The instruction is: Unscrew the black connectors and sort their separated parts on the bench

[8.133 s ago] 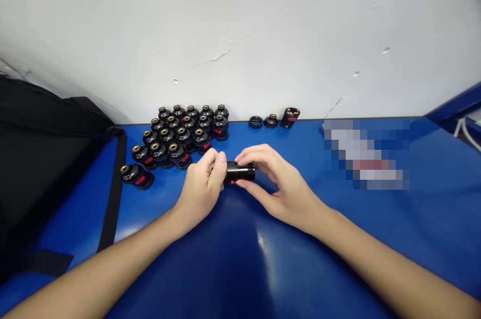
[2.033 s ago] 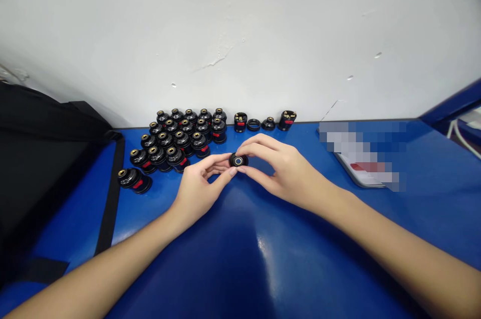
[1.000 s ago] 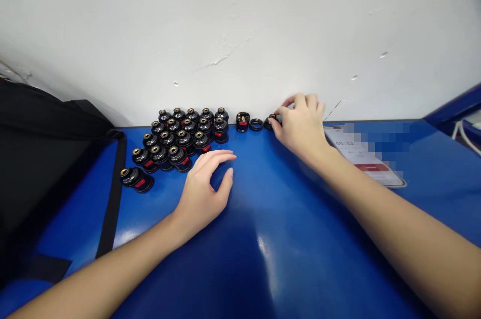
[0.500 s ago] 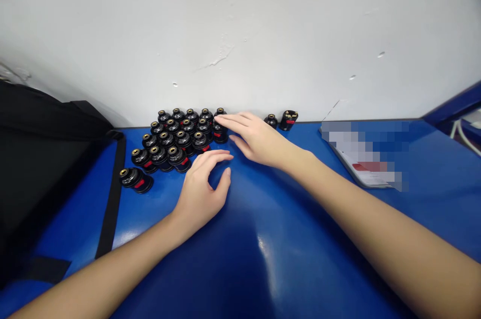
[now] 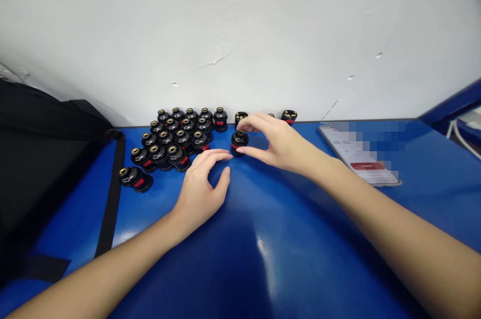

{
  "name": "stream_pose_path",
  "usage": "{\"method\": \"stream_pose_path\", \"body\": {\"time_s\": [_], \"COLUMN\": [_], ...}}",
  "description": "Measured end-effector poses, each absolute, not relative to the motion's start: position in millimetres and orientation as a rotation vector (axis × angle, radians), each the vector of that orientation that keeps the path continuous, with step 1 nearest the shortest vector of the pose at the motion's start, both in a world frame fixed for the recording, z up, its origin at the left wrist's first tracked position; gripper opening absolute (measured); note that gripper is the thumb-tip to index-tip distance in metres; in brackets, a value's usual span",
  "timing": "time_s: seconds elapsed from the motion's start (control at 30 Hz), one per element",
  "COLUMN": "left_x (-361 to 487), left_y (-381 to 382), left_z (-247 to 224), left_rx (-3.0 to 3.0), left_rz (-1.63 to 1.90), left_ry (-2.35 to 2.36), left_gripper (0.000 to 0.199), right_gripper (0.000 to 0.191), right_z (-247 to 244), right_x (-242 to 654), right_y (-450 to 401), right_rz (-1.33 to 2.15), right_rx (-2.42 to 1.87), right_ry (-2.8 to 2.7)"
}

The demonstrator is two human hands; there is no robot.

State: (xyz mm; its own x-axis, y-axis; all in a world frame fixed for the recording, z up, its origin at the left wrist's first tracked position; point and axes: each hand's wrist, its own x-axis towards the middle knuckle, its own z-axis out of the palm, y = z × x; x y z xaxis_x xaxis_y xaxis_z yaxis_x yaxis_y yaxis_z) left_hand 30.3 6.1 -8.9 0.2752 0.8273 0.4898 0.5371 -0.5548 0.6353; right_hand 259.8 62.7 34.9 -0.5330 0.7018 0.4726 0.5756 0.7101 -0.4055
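A glossy blue tabletop (image 5: 225, 259) carries a close cluster of black fittings (image 5: 184, 141), two open-topped black cups (image 5: 289, 118), a phone (image 5: 349, 151) at right, and what looks like a black bag (image 5: 45, 153) at left.

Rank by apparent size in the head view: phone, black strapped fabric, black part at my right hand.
Largest: black strapped fabric, cut off at the left edge.
Next: phone, partly pixelated.
Smallest: black part, partly covered by your right hand.
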Motion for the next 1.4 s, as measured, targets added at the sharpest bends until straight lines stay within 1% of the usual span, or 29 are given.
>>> {"method": "stream_pose_path", "body": {"time_s": [0.23,0.37,0.5,0.57,0.63,0.67,0.8,0.97,1.07,1.13,1.2,1.27,1.3,1.4], "left_x": [31,31,31,31,31,31,30,30,31,31,31,31,31,30], "left_y": [6,6,6,6,6,6,7,7,7,7,7,6,6,5], "left_z": [-9,-8,-8,-8,-8,-8,-9,-11,-13,-14,-14,-12,-11,-8], "left_rx": [2.191,2.188,2.185,2.185,2.183,2.18,2.166,2.147,2.077,2.023,2.018,2.069,2.102,2.16], "left_rz": [1.174,1.169,1.158,1.161,1.168,1.17,1.161,1.163,1.172,1.19,1.196,1.158,1.13,1.065], "left_ry": [1.237,1.231,1.237,1.234,1.229,1.228,1.229,1.226,1.213,1.183,1.132,1.077,1.051,0.998], "left_gripper": [0.023,0.023,0.023,0.023,0.023,0.024,0.024,0.024,0.031,0.043,0.057,0.063,0.06,0.044], "right_gripper": [0.032,0.03,0.029,0.036,0.046,0.048,0.042,0.03,0.036,0.04,0.039,0.035,0.033,0.03], "right_z": [38,40,30,20,10,5,-3,-1,-2,-3,-2,0,0,2], "right_x": [262,259,258,257,256,255,250,253,257,259,260,259,259,258], "right_y": [30,12,2,2,2,2,2,2,4,5,5,4,4,2], "right_rz": [0.434,0.546,0.639,0.676,0.687,0.687,0.732,0.815,0.861,0.928,1.024,1.13,1.173,1.257], "right_rx": [-1.13,-1.195,-1.19,-1.19,-1.21,-1.228,-1.284,-1.153,-1.101,-1.103,-1.104,-1.082,-1.063,-1.024], "right_ry": [-2.22,-2.186,-2.066,-2.009,-1.994,-1.989,-1.866,-1.768,-1.741,-1.732,-1.712,-1.678,-1.662,-1.644]}}
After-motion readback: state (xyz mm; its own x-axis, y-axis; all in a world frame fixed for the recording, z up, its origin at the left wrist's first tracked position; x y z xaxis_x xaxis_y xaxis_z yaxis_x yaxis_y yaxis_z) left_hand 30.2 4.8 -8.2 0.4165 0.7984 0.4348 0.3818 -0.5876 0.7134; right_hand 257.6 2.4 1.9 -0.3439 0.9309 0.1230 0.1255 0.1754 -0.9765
